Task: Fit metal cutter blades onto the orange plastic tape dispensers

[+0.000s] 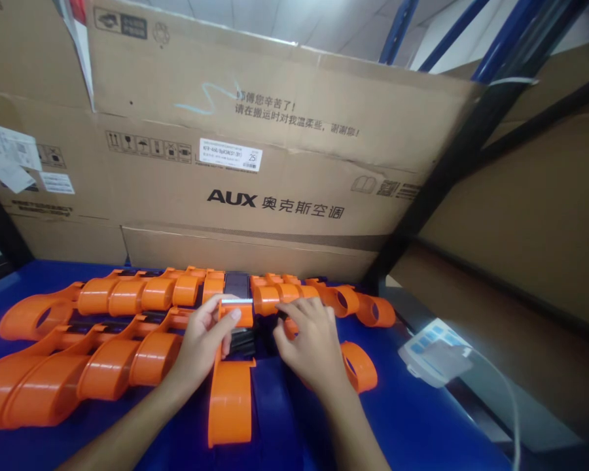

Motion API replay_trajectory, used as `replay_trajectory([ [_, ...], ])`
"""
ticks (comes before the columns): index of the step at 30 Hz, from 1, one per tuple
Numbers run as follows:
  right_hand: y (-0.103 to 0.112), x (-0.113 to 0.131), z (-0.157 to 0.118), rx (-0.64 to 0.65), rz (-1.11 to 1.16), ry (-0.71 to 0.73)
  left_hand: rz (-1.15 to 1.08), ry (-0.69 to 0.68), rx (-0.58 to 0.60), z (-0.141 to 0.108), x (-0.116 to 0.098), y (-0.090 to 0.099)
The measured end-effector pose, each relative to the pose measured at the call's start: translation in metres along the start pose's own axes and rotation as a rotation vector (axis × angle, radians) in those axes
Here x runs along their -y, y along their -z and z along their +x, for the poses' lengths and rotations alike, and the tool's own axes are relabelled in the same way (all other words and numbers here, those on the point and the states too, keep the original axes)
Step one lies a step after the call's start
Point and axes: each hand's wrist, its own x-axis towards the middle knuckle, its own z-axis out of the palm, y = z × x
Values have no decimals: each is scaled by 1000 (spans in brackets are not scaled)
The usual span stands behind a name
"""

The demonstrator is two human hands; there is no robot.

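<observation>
Over the middle of the blue tabletop [402, 432], an orange tape dispenser [232, 405] is gripped by the left hand [209, 327], thumb pressed on the front of its upper end, just below a white toothed edge [237, 301]. Its long axis runs from that edge, toward the tabletop's far edge, down to the round hub nearest the person; whether the hub rests on anything is unclear. Key, it seems, is the short sideways gap: the dispenser lies just left of the right hand [314, 343], whose curled thumb and fingers face its upper end without touching it. A dark bit [282, 314] shows between those fingertips, though I cannot tell if they are closed on it. Black pieces [242, 343] sit behind the dispenser, between the 2 hands. Toward the left edge stretch 2 rows of like dispensers, a back row [122, 296] and a front row [110, 369]; more dispensers [375, 311] lie to the right, some partly hidden by the right hand, crowding its reach. By the right edge sits a clear plastic box [434, 353] with a white cable [510, 392], well apart; an AUX carton [294, 170] walls off the far edge.
</observation>
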Motion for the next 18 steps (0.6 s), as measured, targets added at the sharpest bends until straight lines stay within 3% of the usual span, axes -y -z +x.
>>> replay_trajectory([
  [4,0,2,-1,117,-27,48,-12,-6,-3,0,-2,-1],
  [8,-4,1,-2,142,-27,38,-14,-7,-8,0,-3,-1],
  [18,0,-2,4,-145,200,-34,-11,-15,-7,0,0,0],
])
